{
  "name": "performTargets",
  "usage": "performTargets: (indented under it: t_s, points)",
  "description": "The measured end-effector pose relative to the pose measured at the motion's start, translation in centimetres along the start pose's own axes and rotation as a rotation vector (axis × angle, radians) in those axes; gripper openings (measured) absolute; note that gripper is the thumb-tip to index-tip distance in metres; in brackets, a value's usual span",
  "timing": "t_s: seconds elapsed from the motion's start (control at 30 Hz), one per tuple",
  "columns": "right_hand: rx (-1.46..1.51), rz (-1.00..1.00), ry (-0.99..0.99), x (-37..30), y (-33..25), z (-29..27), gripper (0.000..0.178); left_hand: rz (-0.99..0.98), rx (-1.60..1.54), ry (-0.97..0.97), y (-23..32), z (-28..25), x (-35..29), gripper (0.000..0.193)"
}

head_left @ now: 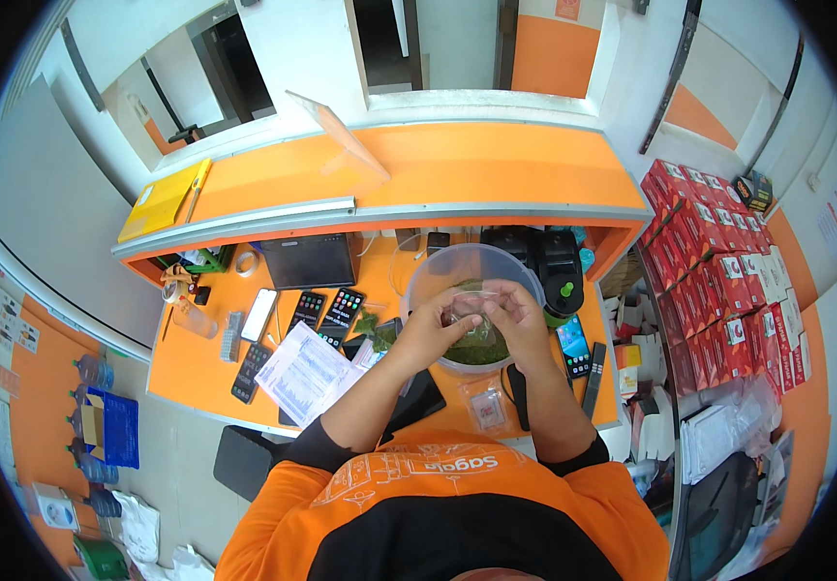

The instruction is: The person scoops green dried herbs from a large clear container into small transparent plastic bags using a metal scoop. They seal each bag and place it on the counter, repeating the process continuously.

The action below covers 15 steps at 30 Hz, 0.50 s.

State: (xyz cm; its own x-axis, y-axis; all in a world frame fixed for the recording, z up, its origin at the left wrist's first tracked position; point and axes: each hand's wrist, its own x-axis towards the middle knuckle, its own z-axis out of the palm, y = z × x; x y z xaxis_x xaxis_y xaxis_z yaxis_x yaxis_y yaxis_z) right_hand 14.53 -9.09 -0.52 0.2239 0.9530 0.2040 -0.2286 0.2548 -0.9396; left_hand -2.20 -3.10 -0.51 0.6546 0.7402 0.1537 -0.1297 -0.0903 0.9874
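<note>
Above a translucent plastic tub on the orange desk, my left hand and my right hand come close together. Between their fingertips they pinch a small piece of clear plastic, perhaps a bag; its contents are too small to make out. Green, leafy-looking matter lies in the tub below, partly hidden by my fingers. Left of my left forearm is a printed paper sheet. Near my right forearm lies a small clear packet.
Several phones lie left on the desk, below a dark laptop. A black machine stands behind the tub at right. An orange ledge overhangs the back. Red boxes are stacked at right.
</note>
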Motion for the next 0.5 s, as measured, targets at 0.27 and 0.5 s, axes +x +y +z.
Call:
performTargets:
  t_s: [0.27,0.5]
  points:
    - [-0.047,0.003,0.016,-0.7,0.0,-0.4,0.010,0.030,0.124,0.179,1.5,0.9,-0.8,0.013]
    - [-0.046,-0.033,0.022,-1.4,0.4,0.4,0.010,0.126,0.209,0.213,1.2,1.7,-0.9,0.011]
